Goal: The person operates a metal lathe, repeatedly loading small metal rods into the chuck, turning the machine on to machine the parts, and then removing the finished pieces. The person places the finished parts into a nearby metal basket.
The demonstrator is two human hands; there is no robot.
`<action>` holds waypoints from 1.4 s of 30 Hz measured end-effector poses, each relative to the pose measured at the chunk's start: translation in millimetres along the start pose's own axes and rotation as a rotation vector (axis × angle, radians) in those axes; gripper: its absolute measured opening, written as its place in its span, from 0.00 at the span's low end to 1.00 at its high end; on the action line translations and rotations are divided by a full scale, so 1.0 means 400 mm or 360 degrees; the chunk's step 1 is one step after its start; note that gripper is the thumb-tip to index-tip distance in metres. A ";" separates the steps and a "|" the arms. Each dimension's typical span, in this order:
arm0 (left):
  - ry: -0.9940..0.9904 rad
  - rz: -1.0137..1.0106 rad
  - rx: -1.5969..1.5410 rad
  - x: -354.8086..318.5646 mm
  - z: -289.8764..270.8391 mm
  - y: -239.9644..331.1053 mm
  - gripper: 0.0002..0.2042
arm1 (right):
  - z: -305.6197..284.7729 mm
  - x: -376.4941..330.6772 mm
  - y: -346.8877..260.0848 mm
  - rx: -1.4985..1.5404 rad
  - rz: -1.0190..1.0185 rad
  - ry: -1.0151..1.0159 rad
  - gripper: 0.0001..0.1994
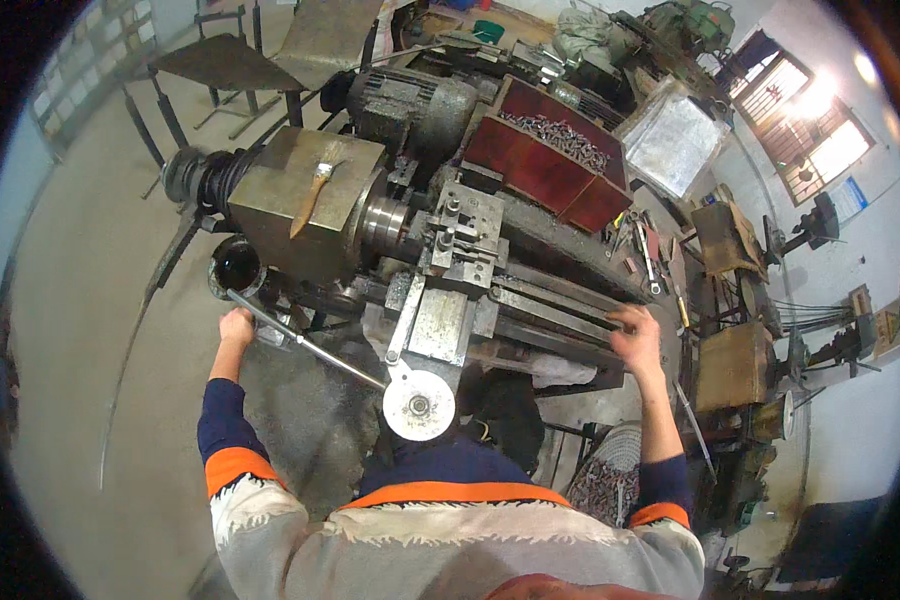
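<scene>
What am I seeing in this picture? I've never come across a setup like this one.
There is no robot: a person works bare-handed, seen by a wide fisheye camera on their head, so straight edges bend. Before them stands a metal lathe. A paintbrush lies on its boxy headstock; a red box behind holds small metal pieces. The left hand is close to the far end of a long metal lever; the right hand is at the right end of the bed rails. Whether either grips anything is unclear.

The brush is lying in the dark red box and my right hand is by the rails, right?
The brush isn't in the red box: the head view shows it on the boxy metal housing. Your right hand is by the rails.
</scene>
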State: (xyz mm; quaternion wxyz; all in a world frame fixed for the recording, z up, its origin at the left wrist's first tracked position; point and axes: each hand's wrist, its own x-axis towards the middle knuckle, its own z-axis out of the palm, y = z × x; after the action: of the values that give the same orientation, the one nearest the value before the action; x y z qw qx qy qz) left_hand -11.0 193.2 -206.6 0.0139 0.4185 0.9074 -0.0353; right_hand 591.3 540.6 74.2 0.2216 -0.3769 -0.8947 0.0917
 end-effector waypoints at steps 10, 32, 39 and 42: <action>0.0205 -0.0576 -0.1471 -0.123 -0.141 -0.028 0.20 | -0.135 -0.414 0.637 -0.0648 0.1125 -0.0036 0.22; 0.0915 -0.1293 -0.2540 -0.005 -0.295 0.273 0.08 | -0.120 -0.832 0.711 -0.0835 0.1715 -0.0215 0.22; 0.0893 -0.1345 -0.2508 0.009 -0.250 0.239 0.10 | -0.085 -0.801 0.592 -0.0945 0.2010 -0.0158 0.18; 0.0926 -0.1314 -0.2566 0.016 -0.228 0.227 0.09 | -0.083 -0.778 0.520 -0.0842 0.2042 -0.0136 0.19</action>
State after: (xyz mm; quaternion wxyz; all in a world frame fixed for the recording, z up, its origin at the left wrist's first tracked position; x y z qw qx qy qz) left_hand 54.3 263.6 -120.8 0.0583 -0.0782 0.7027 0.7048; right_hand 930.7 463.4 -67.1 -0.0111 -0.8686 -0.4953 -0.0018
